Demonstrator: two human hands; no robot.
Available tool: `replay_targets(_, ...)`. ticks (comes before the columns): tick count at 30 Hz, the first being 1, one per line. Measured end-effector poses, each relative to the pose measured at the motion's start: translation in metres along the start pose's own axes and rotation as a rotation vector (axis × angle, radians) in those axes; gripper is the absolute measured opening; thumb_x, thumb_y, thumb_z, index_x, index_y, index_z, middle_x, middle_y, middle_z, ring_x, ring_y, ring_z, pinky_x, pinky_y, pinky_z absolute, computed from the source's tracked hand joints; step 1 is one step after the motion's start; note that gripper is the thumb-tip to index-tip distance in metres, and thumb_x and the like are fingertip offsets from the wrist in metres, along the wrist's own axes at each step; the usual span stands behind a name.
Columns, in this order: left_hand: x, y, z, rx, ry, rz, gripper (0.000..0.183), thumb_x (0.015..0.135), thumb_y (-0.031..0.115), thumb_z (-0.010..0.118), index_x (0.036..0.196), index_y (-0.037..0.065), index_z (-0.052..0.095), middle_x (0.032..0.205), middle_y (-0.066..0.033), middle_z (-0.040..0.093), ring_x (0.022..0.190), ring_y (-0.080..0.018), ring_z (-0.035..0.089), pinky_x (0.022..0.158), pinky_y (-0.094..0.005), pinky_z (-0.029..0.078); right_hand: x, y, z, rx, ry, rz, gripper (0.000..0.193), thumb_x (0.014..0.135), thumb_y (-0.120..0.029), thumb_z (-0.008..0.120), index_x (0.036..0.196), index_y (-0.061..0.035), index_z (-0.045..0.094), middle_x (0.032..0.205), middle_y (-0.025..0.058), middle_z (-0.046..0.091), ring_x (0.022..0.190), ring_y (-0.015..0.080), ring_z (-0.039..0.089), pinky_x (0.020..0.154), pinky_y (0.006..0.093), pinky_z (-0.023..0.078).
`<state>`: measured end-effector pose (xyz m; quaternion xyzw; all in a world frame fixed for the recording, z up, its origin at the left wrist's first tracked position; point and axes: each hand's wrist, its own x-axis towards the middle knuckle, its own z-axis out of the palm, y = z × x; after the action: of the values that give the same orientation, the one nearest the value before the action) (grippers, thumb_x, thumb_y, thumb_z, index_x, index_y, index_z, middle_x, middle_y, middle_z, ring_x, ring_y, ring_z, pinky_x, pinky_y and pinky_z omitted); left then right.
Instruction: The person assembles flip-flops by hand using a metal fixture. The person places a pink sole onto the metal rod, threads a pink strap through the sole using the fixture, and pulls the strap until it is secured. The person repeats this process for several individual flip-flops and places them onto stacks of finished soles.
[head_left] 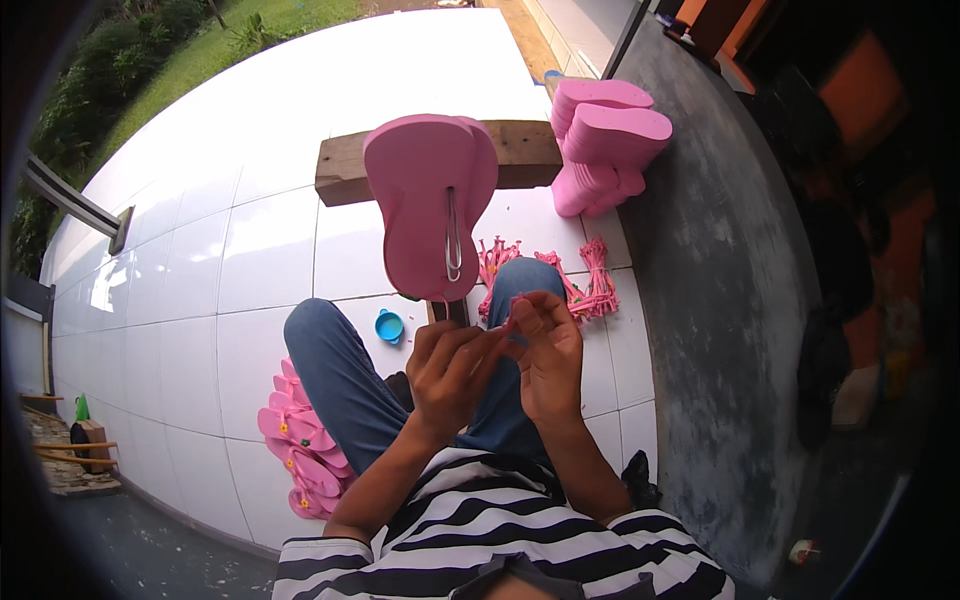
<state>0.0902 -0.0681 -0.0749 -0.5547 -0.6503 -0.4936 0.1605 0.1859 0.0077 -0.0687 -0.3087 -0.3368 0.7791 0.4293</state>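
Observation:
In front of my lap, my left hand (450,375) and my right hand (550,360) are close together, both closed on a pink flip-flop strap (515,312). Fingers cover much of the strap. Just beyond them, pink flip-flop soles (425,165) lie in a small stack on a wooden beam (345,165). A bent metal wire tool (452,235) rests on the top sole or sticks out of it; I cannot tell which. Past my right knee, bundles of pink straps (598,285) lie on the white tiles.
Tall stacks of pink soles (610,135) stand at the beam's right end. A small blue bowl (389,326) sits on the tiles between my knees and the beam. Strapped pink flip-flops (305,440) are heaped beside my left leg. A grey floor strip (700,300) runs along the right.

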Motion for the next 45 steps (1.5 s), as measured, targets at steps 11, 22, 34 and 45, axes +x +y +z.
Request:
replay_targets(11,-0.012,-0.008,-0.001,-0.022,0.104,0.018,0.027,0.066,-0.004,0.079,0.091,0.003,0.071,0.092,-0.0099,0.07,0.085,-0.0279,0.062,0.072,-0.0351,0.052,0.012,-0.021,0.018,-0.455,-0.39,0.041,0.03,0.089,-0.003,0.071,0.118,0.0022,0.063,0.108,0.0112,0.07,0.1,0.0144,0.067,0.085,0.0244,0.052)
replay_targets(22,0.048,-0.041,-0.029,-0.199,0.233,-0.128,0.032,0.084,0.0,0.062,0.115,0.002,0.055,0.11,-0.0148,0.06,0.095,-0.0228,0.057,0.073,-0.0297,0.044,0.028,-0.037,0.047,-0.117,-0.571,-0.075,0.022,0.1,-0.025,0.06,0.102,-0.0032,0.058,0.08,-0.0038,0.052,0.069,0.0011,0.041,0.06,0.0193,0.035)
replay_targets(34,0.137,-0.056,-0.047,-0.241,0.112,-0.087,0.025,0.081,0.006,0.076,0.104,0.003,0.067,0.1,-0.0114,0.068,0.088,-0.0209,0.069,0.073,-0.0296,0.054,0.048,-0.016,0.045,-0.191,-0.698,-0.225,0.025,0.094,-0.026,0.068,0.094,-0.0033,0.059,0.081,-0.0007,0.055,0.062,0.0041,0.041,0.056,0.0204,0.031)
replay_targets(45,0.125,-0.047,-0.037,-0.737,0.094,-0.371,0.025,0.098,0.02,0.063,0.109,-0.001,0.057,0.086,-0.008,0.068,0.076,-0.0095,0.065,0.066,-0.0235,0.051,0.079,-0.001,0.039,0.253,-0.864,0.179,0.03,0.094,-0.03,0.067,0.105,-0.0039,0.058,0.08,-0.001,0.057,0.06,0.0036,0.04,0.05,0.0213,0.027)
